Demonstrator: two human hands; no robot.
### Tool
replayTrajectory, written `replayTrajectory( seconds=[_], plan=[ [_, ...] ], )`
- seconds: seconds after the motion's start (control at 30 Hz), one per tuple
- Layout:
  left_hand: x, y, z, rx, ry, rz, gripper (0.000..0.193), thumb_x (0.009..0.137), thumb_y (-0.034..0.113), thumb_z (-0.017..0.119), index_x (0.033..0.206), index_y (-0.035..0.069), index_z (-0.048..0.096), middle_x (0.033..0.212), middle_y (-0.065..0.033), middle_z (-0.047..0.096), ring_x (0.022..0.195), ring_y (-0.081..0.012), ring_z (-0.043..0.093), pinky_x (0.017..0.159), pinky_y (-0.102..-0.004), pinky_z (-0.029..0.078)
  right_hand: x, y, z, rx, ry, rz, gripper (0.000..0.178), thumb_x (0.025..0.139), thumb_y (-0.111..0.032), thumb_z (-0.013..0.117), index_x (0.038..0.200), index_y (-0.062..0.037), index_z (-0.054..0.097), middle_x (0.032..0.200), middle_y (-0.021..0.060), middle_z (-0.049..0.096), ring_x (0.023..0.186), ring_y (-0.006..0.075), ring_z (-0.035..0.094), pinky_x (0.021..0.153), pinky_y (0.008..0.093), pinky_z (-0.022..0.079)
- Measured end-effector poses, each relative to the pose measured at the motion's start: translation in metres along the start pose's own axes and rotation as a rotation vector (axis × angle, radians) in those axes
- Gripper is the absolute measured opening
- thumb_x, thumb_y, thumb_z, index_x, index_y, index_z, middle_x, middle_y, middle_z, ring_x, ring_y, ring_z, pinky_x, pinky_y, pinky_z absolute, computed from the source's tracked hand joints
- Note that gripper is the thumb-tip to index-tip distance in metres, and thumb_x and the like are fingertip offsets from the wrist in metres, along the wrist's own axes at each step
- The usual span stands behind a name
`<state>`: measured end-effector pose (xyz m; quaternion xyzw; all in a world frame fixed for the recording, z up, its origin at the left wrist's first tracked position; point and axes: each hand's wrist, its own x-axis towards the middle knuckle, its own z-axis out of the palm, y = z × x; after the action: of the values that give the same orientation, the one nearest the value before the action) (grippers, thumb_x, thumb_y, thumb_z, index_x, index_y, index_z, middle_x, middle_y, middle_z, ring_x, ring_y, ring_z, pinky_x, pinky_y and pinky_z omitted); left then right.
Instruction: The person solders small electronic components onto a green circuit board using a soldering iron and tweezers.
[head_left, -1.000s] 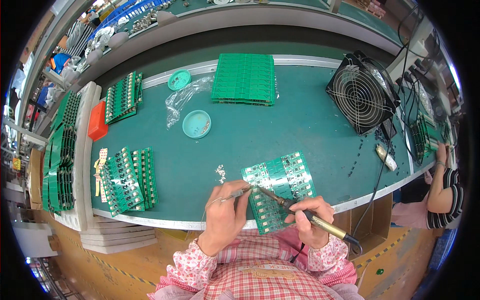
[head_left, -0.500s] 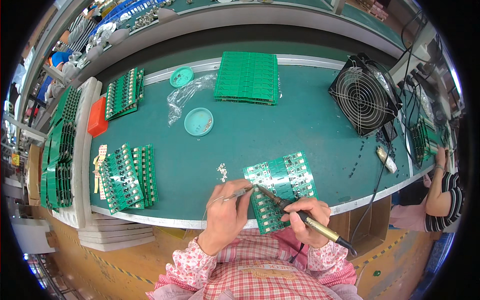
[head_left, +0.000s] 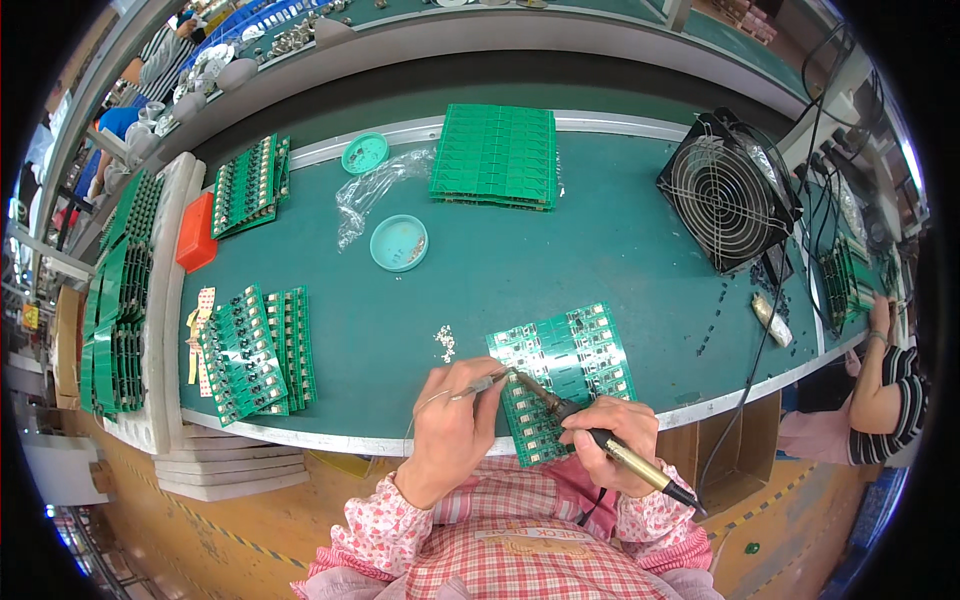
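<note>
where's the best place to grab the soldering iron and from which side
Probably the handle of the soldering iron, taken from the near right side: it slants down to the right, away from the board, and is thicker than the thin metal shaft, which is likely hot. The right hand grips it there, towards the front.

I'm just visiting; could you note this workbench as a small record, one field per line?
Left hand: pinches a slim tool, tip near the green board
Right hand: grips a soldering iron
Green board: under both tool tips
Beside it: small white parts, to its left
Farther back: board stack, two round dishes
Right side: black fan
Left side: red box, more boards
</note>
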<state>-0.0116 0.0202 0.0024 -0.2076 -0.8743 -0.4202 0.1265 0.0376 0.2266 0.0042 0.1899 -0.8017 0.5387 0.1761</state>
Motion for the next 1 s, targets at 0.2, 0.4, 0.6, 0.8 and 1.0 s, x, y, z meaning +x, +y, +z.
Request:
replayTrajectory(
  seconds=[0.2, 0.4, 0.6, 0.8, 1.0],
  plan=[
    [0.001, -0.002, 0.003, 0.001, 0.02, 0.011, 0.02, 0.084, -0.003, 0.071, 0.102, 0.003, 0.066, 0.102, -0.0109, 0.071, 0.086, -0.0306, 0.066, 0.075, -0.0372, 0.053, 0.002, -0.007, -0.012, 0.023, 0.053, 0.093, 0.011, 0.083, -0.002, 0.07, 0.093, -0.0026, 0.068, 0.07, 0.008, 0.071, 0.06, 0.0192, 0.07, 0.055, 0.0286, 0.053],
    [0.006, -0.002, 0.003, 0.005, 0.028, 0.035, 0.018, 0.085, -0.002, 0.071, 0.101, 0.003, 0.066, 0.101, -0.0104, 0.07, 0.085, -0.0309, 0.066, 0.075, -0.0379, 0.052, -0.009, -0.006, -0.017, 0.012, 0.179, 0.21, 0.009, 0.089, -0.006, 0.066, 0.096, -0.0013, 0.064, 0.075, 0.0082, 0.072, 0.064, 0.0181, 0.072, 0.059, 0.0284, 0.056],
    [-0.001, 0.001, 0.001, 0.02, 0.086, 0.068, 0.014, 0.085, 0.0, 0.071, 0.097, 0.004, 0.067, 0.098, -0.0092, 0.071, 0.086, -0.0308, 0.066, 0.074, -0.0382, 0.052, -0.014, -0.008, -0.004, 0.015, 0.261, 0.243, 0.011, 0.086, -0.005, 0.072, 0.096, -0.0062, 0.069, 0.079, 0.0083, 0.069, 0.067, 0.0195, 0.07, 0.059, 0.0307, 0.055],
    [-0.02, 0.0, 0.004, -0.077, 0.034, -0.115, 0.017, 0.091, 0.008, 0.066, 0.107, 0.006, 0.068, 0.109, -0.0143, 0.069, 0.104, -0.0336, 0.063, 0.095, -0.046, 0.046, 0.003, -0.028, 0.001, -0.136, 0.237, 0.025, 0.013, 0.091, -0.002, 0.065, 0.102, -0.0015, 0.07, 0.086, 0.0151, 0.07, 0.077, 0.0299, 0.068, 0.069, 0.0351, 0.053],
    [-0.006, 0.015, -0.028, 0.172, -0.102, 0.284, 0.034, 0.074, 0.001, 0.072, 0.108, 0.006, 0.066, 0.103, -0.0057, 0.07, 0.092, -0.0253, 0.067, 0.089, -0.0393, 0.048, 0.02, -0.037, 0.005, -0.374, 0.037, 0.0, 0.031, 0.09, -0.008, 0.07, 0.12, -0.0125, 0.071, 0.099, 0.0154, 0.069, 0.083, 0.0304, 0.067, 0.07, 0.0375, 0.053]
  ],
)
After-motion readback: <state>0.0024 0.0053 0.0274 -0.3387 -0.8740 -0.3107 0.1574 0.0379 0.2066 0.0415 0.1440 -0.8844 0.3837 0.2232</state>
